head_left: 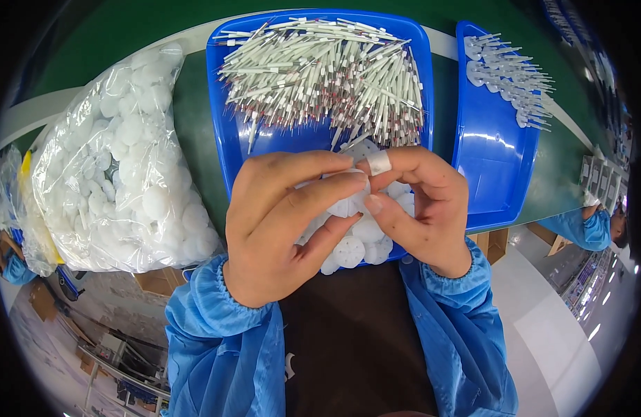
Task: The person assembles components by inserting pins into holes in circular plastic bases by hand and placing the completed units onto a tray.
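Between my hands, over the near end of a blue tray (219,104), is a white round plastic disc (346,203). My left hand (282,219) pinches it from the left, thumb below and fingers above. My right hand (428,208), with a white wrap round its index finger, closes on the disc's right edge with thumb and index finger. A thin pale stick (355,142) shows just above the fingertips; whether it is held I cannot tell. Several loose white discs with small holes (351,252) lie under my hands. Beyond them is a heap of thin white tubes with wire-like ends (320,76).
A clear plastic bag full of white discs (126,160) stands at the left. On the right, a second blue tray (493,170) holds discs with thin sticks attached (508,83). The green table (445,73) lies beneath. Another person's blue sleeve (593,231) shows at far right.
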`<state>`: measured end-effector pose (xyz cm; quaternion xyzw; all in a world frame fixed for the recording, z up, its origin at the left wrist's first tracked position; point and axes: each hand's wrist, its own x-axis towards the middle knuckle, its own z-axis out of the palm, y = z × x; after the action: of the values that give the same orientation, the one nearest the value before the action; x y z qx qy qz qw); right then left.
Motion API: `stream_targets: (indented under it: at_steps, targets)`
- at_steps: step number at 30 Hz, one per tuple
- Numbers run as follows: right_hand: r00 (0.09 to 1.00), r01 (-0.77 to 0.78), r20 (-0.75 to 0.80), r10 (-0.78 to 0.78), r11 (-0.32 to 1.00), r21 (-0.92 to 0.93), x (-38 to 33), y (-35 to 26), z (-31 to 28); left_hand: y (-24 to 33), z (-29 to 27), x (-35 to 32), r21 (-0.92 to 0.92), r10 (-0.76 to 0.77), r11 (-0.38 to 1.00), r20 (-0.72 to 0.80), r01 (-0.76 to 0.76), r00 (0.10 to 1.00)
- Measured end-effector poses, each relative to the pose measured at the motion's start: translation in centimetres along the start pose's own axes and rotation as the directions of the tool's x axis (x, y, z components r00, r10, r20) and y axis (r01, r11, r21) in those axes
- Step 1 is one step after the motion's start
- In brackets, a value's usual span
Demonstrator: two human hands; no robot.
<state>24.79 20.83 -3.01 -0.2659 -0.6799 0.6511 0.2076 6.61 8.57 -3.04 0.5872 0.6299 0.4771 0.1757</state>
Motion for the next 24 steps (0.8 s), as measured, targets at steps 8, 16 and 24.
stream_targets:
  at_steps: [8,16,24]
  targets:
    - [0.999,-0.031,0.048,0.024,0.99,0.139,-0.03,0.18,-0.53,0.4,0.37,-0.22,-0.009,0.013,1.0,0.0,-0.013,1.0]
    - [0.995,-0.031,0.095,0.006,0.963,0.266,-0.13,0.64,-0.76,0.49,0.54,-0.21,0.07,0.086,0.994,-0.017,-0.085,0.996]
    - [0.995,0.0,0.094,-0.016,0.985,0.171,-0.24,0.27,-0.72,0.36,0.94,-0.49,0.079,0.099,0.992,-0.018,-0.097,0.995]
